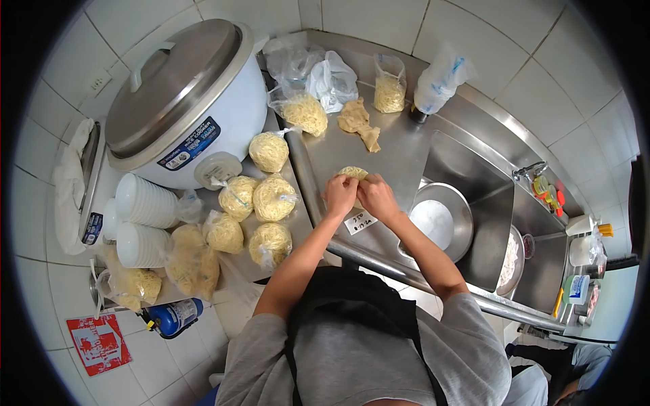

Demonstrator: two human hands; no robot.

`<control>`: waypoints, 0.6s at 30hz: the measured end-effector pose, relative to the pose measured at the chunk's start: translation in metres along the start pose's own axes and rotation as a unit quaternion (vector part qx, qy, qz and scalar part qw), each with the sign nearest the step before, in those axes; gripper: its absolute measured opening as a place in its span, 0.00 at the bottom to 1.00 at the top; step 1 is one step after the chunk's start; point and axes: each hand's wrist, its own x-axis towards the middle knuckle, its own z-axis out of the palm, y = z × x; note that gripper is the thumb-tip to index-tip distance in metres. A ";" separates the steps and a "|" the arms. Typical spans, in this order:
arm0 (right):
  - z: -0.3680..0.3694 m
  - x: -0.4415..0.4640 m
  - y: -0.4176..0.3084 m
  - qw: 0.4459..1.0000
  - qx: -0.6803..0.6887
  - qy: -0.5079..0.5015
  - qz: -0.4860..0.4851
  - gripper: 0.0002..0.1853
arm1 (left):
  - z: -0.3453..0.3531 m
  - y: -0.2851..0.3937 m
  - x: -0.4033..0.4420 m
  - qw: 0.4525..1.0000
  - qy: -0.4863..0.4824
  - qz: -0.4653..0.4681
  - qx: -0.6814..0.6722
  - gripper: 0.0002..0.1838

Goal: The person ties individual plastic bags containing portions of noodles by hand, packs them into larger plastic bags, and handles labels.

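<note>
Both my hands meet over a small clear plastic bag of pale yellow, noodle-like strands (353,172) on the steel counter. My left hand (340,195) pinches its near side, with the fingers closed. Right beside it, my right hand (376,197) is closed on the same bag; the fingertips partly hide the plastic between them. A white label with handwriting (360,222) lies just below my hands. Farther back on the counter are a crumpled tan cloth-like piece (359,124) and an open bag of the same strands (389,93).
Several tied bags of strands (273,197) sit on the left table beside stacked white bowls (145,200) and a large rice cooker (186,101). To the right, a sink (467,162) holds a metal bowl (462,216). Another person (575,365) is at lower right.
</note>
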 end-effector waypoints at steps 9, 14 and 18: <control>-0.041 0.052 0.014 0.943 -0.151 -0.140 -0.262 0.07 | -0.003 -0.001 -0.019 0.977 -0.010 0.125 0.175 0.13; -0.034 0.073 0.039 0.961 -0.147 -0.137 -0.189 0.08 | -0.009 -0.002 -0.016 0.971 -0.008 0.141 0.194 0.12; -0.064 0.159 0.089 0.962 -0.221 0.150 -0.048 0.25 | -0.025 -0.007 -0.007 0.974 0.060 0.107 0.192 0.10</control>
